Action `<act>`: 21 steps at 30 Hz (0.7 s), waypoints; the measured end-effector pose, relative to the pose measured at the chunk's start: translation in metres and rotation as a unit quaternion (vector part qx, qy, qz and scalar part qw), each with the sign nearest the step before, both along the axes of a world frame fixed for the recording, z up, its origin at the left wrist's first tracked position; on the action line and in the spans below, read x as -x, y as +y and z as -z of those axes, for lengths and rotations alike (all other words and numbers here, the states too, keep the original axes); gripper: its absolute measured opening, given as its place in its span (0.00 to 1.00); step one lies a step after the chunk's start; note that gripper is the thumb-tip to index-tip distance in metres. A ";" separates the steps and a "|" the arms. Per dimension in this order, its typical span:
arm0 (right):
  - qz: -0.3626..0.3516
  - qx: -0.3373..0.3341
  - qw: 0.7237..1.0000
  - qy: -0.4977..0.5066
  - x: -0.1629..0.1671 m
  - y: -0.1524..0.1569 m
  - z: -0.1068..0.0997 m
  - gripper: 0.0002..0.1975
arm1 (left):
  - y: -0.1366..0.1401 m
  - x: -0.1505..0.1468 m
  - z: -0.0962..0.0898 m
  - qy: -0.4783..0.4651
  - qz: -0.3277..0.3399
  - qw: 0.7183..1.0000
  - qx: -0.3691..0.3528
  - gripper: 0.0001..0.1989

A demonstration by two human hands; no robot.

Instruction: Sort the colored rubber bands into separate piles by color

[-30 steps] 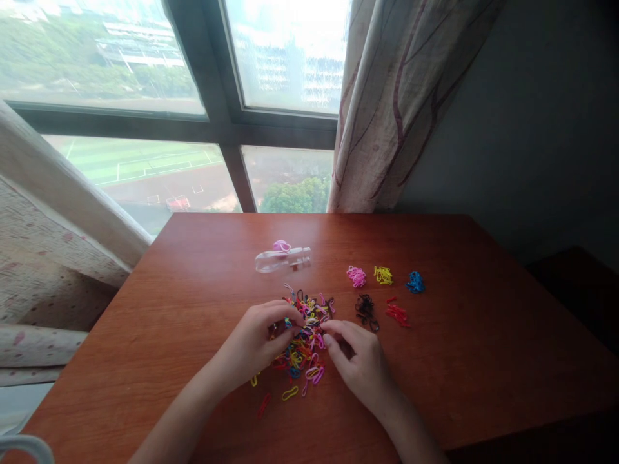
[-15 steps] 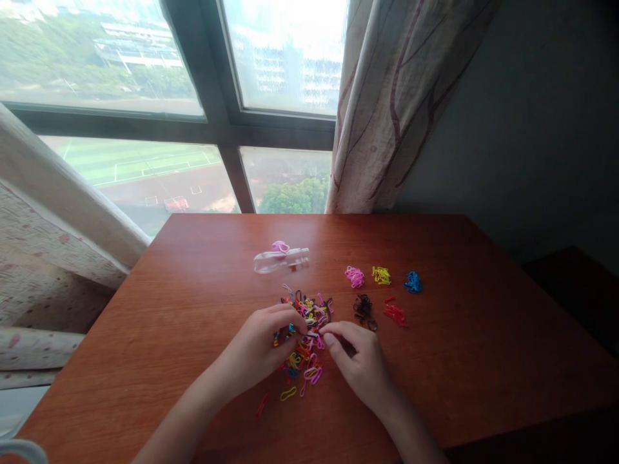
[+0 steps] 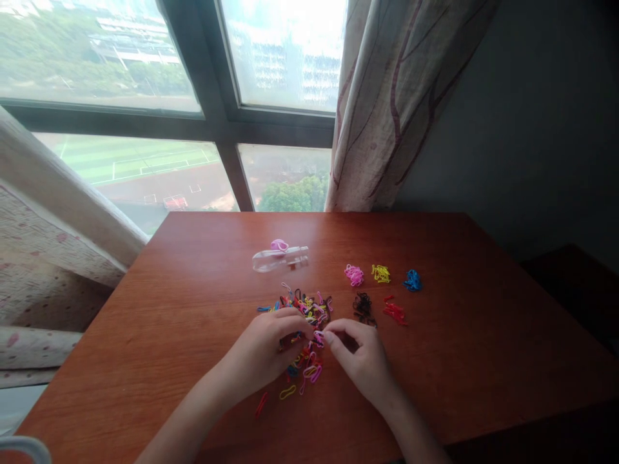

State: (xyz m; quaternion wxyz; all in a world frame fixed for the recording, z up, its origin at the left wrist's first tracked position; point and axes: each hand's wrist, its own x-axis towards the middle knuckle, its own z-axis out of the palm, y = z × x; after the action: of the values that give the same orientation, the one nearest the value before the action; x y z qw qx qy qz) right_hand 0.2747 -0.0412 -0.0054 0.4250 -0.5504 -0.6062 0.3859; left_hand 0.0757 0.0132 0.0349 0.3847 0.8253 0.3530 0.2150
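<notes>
A mixed pile of small coloured rubber bands (image 3: 314, 312) lies on the wooden table, partly covered by my left hand (image 3: 271, 341). That hand's fingers curl together over the pile; whatever they pinch is hidden. From the right, my right hand (image 3: 360, 354) reaches in with thumb and forefinger closed on a pink rubber band (image 3: 319, 336), close to the left fingertips. Loose bands lie nearer to me, among them a yellow band (image 3: 287, 392) and a red band (image 3: 262, 404).
Sorted heaps sit to the right: pink bands (image 3: 354, 275), yellow bands (image 3: 380, 274), blue bands (image 3: 412, 280), black bands (image 3: 362, 307) and red bands (image 3: 395, 312). Behind the pile lies a clear plastic container (image 3: 271, 261) with a pink piece (image 3: 279, 246). Window and curtains (image 3: 377, 129) stand beyond the table (image 3: 459, 361).
My left hand has shifted slightly right, its fingertips nearer the right ones. A pink band now shows at the right fingertips, where a dark and whitish band was between the hands. Blue bands show behind the left hand.
</notes>
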 end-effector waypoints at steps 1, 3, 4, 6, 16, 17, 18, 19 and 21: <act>0.010 0.004 1.000 0.004 0.000 0.000 0.001 0.09 | 0.000 0.001 0.000 -0.001 -0.001 1.000 0.001 0.11; 0.024 0.008 1.000 0.006 -0.001 0.000 0.002 0.09 | 0.000 0.002 -0.001 -0.005 -0.005 1.000 0.006 0.11; 0.029 0.007 1.000 0.005 -0.002 -0.001 0.002 0.09 | 0.000 0.003 -0.002 -0.006 -0.009 1.000 0.007 0.11; 0.040 -0.002 0.999 -0.007 -0.003 -0.005 0.004 0.09 | 0.002 0.003 -0.004 -0.012 -0.019 1.000 0.006 0.11; 0.041 -0.050 0.996 -0.058 -0.008 -0.034 0.007 0.09 | 0.033 -0.041 -0.010 -0.003 -0.002 0.999 -0.043 0.09; 0.044 -0.052 0.996 -0.055 -0.008 -0.034 0.008 0.09 | 0.037 -0.050 -0.008 0.002 0.007 0.999 -0.047 0.09; 0.049 -0.054 0.996 -0.052 -0.008 -0.034 0.008 0.08 | 0.040 -0.060 -0.007 0.007 0.016 0.999 -0.049 0.09; 0.052 -0.055 0.996 -0.049 -0.008 -0.034 0.008 0.08 | 0.042 -0.069 -0.005 0.011 0.022 0.998 -0.050 0.09; 0.060 -0.059 0.995 -0.045 -0.008 -0.033 0.007 0.07 | 0.045 -0.084 -0.001 0.021 0.026 0.998 -0.051 0.09</act>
State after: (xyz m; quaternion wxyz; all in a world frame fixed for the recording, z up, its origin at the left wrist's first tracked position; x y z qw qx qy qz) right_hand 0.2829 -0.0747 -0.0124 0.4513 -0.5768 -0.6121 0.2984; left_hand 0.1598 0.0579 0.0358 0.3402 0.8571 0.3280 0.2050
